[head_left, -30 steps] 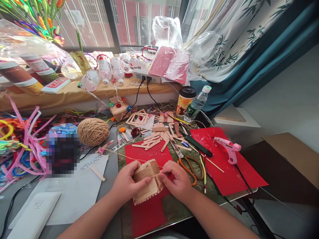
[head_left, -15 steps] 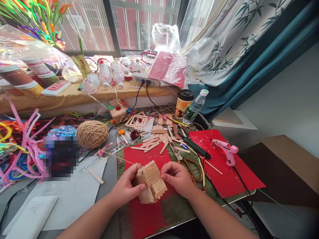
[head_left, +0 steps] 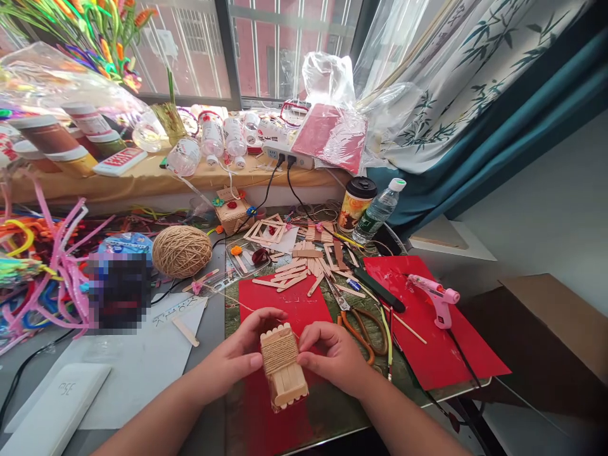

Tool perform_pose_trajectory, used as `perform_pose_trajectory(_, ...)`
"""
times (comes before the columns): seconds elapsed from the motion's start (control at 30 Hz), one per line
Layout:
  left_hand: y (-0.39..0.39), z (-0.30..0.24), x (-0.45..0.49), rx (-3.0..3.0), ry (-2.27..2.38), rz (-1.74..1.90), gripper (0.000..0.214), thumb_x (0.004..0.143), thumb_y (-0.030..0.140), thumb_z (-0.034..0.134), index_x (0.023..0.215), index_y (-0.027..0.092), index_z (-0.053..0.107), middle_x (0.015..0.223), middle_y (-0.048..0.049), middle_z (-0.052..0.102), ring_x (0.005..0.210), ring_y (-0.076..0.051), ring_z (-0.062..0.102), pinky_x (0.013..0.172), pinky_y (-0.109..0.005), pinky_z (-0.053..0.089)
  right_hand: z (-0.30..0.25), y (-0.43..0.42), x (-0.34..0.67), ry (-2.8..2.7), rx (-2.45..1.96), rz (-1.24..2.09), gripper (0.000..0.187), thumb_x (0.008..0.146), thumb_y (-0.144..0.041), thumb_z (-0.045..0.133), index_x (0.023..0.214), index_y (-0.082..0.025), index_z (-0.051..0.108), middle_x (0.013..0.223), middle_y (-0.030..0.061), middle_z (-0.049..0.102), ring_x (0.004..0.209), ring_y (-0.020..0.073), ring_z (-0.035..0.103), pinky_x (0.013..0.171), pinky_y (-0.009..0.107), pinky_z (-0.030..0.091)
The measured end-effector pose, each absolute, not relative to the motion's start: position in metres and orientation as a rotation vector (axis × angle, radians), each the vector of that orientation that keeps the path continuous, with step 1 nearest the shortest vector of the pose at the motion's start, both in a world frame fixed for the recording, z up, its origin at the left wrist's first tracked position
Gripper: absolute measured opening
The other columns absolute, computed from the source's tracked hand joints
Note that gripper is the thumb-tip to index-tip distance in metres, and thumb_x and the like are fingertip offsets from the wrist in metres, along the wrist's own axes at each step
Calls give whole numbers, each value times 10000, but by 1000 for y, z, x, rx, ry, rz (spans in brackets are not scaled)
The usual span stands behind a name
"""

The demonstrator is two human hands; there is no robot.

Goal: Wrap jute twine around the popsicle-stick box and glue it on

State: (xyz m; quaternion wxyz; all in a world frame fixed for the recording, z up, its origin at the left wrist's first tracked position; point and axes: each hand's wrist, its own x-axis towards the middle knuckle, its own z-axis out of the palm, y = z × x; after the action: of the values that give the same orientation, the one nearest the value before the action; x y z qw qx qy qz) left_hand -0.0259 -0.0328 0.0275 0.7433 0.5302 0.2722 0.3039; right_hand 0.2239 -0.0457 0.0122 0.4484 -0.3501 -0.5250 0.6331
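Observation:
My left hand (head_left: 237,358) and my right hand (head_left: 332,354) hold a small popsicle-stick box (head_left: 284,367) between them, just above a red paper sheet (head_left: 285,304). Jute twine is wound round the upper half of the box. A thin strand of twine (head_left: 228,299) runs from the box up and left toward the ball of jute twine (head_left: 181,251). Both hands have their fingers closed on the box's sides.
Loose popsicle sticks (head_left: 304,266), orange-handled scissors (head_left: 361,323), a pink glue gun (head_left: 434,297) on red paper, a coffee cup (head_left: 356,202) and a water bottle (head_left: 380,210) lie beyond. Pipe cleaners (head_left: 42,272) crowd the left; white paper (head_left: 133,361) is beside me.
The box has been turned between my hands from a tilted, sideways lie to end-on with its twine band facing me. The camera drifted slightly.

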Motion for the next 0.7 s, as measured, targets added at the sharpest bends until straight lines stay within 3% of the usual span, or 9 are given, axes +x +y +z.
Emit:
perform_pose_trajectory(0.17,-35,38,-24,1163,808,640,663,860,457,823,1429,272,539,1335,-119,632,1219,-320,618,1023,-445,521,18,-47,209,-1275,-929,1574,316,817,-444,878,794,-207,670,789,15,683,730,159,621,686,281,523)
perform_pose_trajectory(0.3,-36,32,-23,1064,792,729,539,855,450,825,1300,256,590,1233,-87,668,1110,-270,655,927,-387,552,20,-48,197,-1320,-956,1519,301,850,-462,843,838,-210,677,808,23,680,752,169,628,705,285,533)
perform_pose_trajectory(0.53,-31,15,-21,968,653,1004,452,794,417,876,1038,240,539,1335,-106,613,1156,-276,639,936,-379,531,38,-40,193,-1722,-936,1117,89,956,-306,721,899,-238,708,857,31,696,806,190,644,767,314,520)
perform_pose_trajectory(0.7,-15,16,-37,1182,653,852,488,786,523,848,1051,206,589,1370,-125,563,1204,-307,605,987,-394,500,39,-36,188,-1853,-937,1019,76,957,-240,697,883,-255,684,841,18,708,796,191,649,749,316,511)
